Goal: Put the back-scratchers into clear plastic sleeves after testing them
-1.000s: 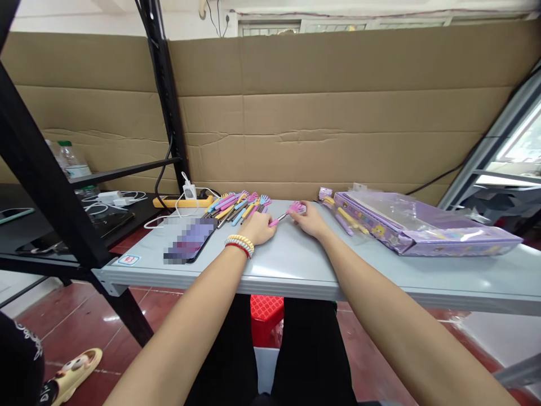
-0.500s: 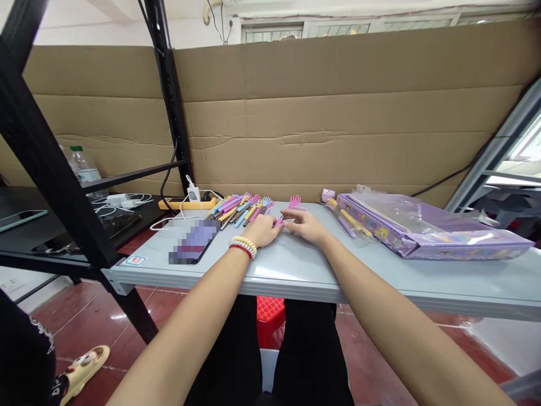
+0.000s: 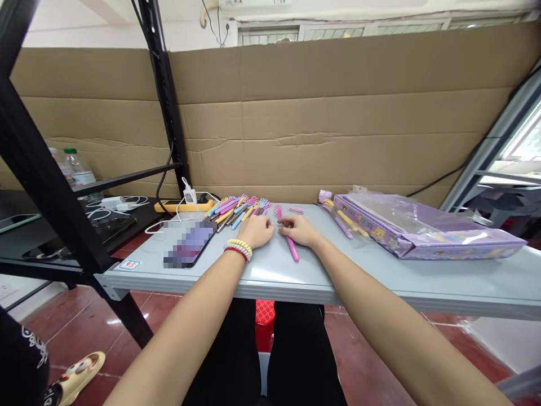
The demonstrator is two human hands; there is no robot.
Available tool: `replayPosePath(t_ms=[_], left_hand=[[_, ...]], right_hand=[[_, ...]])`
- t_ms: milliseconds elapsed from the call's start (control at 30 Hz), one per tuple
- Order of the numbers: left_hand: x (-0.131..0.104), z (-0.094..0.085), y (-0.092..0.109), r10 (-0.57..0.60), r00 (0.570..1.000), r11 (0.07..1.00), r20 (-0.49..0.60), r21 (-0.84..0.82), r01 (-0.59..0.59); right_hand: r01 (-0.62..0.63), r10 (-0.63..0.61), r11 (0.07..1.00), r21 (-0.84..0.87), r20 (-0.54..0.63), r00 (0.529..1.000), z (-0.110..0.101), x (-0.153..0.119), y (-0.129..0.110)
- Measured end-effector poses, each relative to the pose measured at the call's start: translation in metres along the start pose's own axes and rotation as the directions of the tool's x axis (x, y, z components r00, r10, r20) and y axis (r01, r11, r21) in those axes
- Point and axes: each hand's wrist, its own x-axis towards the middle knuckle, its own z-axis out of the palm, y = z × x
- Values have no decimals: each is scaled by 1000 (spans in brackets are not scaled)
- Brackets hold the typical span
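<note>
A pink hand-shaped stick [image 3: 291, 247] lies on the grey table [image 3: 270, 276], its small pink hand end pointing to the back. My right hand [image 3: 298, 230] rests over its thin middle part, fingers curled; whether they grip it is hidden. My left hand [image 3: 256, 231], with beaded bands at the wrist, rests on the table just left of the stick, its fingers curled and their tips hard to make out. Behind my left hand lies a pile of similar sticks [image 3: 234, 208] in pink, blue, yellow and purple. A small pink piece [image 3: 296, 210] is behind my right hand.
A phone [image 3: 192, 243] lies left of my left hand, near a yellow power strip [image 3: 169, 206] with white cables. At the right are bagged purple and yellow sticks [image 3: 344, 223] and a purple box [image 3: 422, 225] with clear plastic. A cardboard sheet [image 3: 321, 124] stands behind.
The pink stick has turned, and its handle now lies toward the table's front edge. My hands have moved slightly apart. The view has shifted a little.
</note>
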Motion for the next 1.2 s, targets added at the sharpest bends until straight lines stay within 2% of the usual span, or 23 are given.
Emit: replayPosePath(t_ms=[167, 367, 533, 667, 733, 900, 1067, 1200], left_hand=[[2, 3, -2, 41, 998, 999, 49, 19, -42], [3, 5, -3, 61, 995, 998, 84, 21, -63], [2, 3, -4, 43, 995, 999, 89, 14, -44], [4, 3, -7, -30, 999, 999, -13, -45, 29], [6, 4, -9, -50, 997, 995, -56, -92, 45], [9, 9, -12, 106, 991, 973, -78, -196, -119], [7, 8, -10, 207, 978, 939, -32, -276, -207], [4, 5, -7, 343, 939, 878, 20, -363, -313]], right_hand=[[18, -18, 997, -78, 0, 1000, 3, 1, 1], [29, -30, 999, -18, -18, 999, 2, 0, 0], [16, -18, 988, 155, 15, 1000, -2, -3, -7], [-11, -30, 939, 344, 114, 993, -1, -5, -14], [-35, -17, 902, 430, 117, 993, 1, -4, -14], [-24, 9, 886, 462, 34, 999, 4, 1, -11], [-31, 17, 885, 465, 35, 999, 0, 0, -15], [-20, 13, 875, 483, 17, 1000, -2, -1, -16]])
